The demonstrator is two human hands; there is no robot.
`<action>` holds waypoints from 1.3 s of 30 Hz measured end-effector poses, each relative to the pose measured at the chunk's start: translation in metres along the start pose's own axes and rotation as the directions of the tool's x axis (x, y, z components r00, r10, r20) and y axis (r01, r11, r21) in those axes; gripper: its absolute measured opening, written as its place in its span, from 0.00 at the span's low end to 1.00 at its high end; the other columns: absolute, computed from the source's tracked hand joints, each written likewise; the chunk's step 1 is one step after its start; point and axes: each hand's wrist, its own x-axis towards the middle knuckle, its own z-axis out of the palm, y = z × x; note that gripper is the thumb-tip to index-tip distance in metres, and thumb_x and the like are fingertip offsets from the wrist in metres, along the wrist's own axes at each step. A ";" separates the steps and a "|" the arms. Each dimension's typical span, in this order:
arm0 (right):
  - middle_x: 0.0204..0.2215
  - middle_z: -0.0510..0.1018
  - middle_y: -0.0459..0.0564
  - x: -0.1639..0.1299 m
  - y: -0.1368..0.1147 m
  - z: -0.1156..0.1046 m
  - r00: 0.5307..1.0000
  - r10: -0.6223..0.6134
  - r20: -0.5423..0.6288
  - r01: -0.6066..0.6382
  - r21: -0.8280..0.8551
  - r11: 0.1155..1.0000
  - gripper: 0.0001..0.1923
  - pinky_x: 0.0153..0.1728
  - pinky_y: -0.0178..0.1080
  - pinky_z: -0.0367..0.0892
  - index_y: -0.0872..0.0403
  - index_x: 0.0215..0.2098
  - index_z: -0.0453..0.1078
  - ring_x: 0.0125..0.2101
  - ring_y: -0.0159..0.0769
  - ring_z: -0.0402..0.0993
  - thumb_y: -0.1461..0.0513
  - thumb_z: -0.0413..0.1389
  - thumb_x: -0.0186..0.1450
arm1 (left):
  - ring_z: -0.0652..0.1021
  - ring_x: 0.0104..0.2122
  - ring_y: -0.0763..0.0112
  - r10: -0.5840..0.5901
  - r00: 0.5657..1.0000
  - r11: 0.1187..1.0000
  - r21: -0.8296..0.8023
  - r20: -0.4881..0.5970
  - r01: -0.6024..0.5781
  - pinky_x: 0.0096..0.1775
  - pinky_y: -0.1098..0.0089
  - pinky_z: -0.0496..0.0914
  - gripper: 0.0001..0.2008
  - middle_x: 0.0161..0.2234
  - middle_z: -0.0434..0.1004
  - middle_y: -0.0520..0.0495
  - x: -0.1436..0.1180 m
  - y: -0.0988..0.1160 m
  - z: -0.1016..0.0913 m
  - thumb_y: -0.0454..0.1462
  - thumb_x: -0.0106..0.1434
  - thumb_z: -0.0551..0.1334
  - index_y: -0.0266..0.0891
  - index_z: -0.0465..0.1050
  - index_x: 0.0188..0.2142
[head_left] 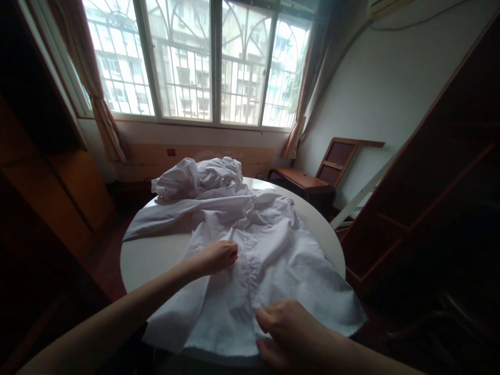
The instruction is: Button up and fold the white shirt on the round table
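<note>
A white long-sleeved coat [289,265] lies spread over a round white table, its front opening running toward me down the middle. One sleeve [164,221] stretches out to the left across the tabletop. My left hand [222,256] is closed on the cloth just left of the front opening, fingertips turned in and mostly hidden. Lower down, close to the hem, my right hand [287,330] is curled around the front edge of the coat; it is slightly blurred. The hem hangs over the near rim of the table.
A heap of crumpled white clothing [199,174] sits at the table's [133,260] far side. Beyond the table are a barred window [183,67] and a wooden chair [300,177]. Dark furniture leans in from the right [422,208], and a cabinet [78,192] stands left.
</note>
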 end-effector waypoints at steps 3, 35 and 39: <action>0.24 0.77 0.51 0.018 0.012 -0.018 0.996 0.040 -0.080 -0.042 -0.032 0.999 0.12 0.23 0.34 0.50 0.56 0.29 0.68 0.23 0.33 0.70 0.58 0.48 0.64 | 0.75 0.32 0.64 -0.096 0.995 0.995 0.021 -0.009 0.096 0.33 0.69 0.65 0.09 0.32 0.76 0.42 0.025 -0.004 0.000 0.34 0.60 0.53 0.37 0.72 0.34; 0.38 0.78 0.59 0.130 0.088 -0.002 0.821 0.489 -0.296 -0.473 0.127 0.872 0.24 0.34 0.38 0.63 0.58 0.43 0.64 0.39 0.48 0.75 0.48 0.52 0.58 | 0.75 0.36 0.67 -0.366 0.841 0.786 -0.616 -0.398 0.050 0.41 0.66 0.69 0.14 0.34 0.75 0.46 0.073 -0.013 0.055 0.27 0.52 0.57 0.36 0.66 0.39; 0.38 0.78 0.58 0.130 0.091 -0.002 0.815 0.500 -0.292 -0.476 0.153 0.866 0.25 0.33 0.37 0.62 0.58 0.43 0.64 0.39 0.47 0.75 0.46 0.52 0.58 | 0.75 0.30 0.72 -0.360 0.900 0.538 -0.843 -0.247 -0.016 0.29 0.73 0.69 0.19 0.33 0.74 0.47 0.075 -0.016 0.055 0.26 0.50 0.58 0.35 0.63 0.43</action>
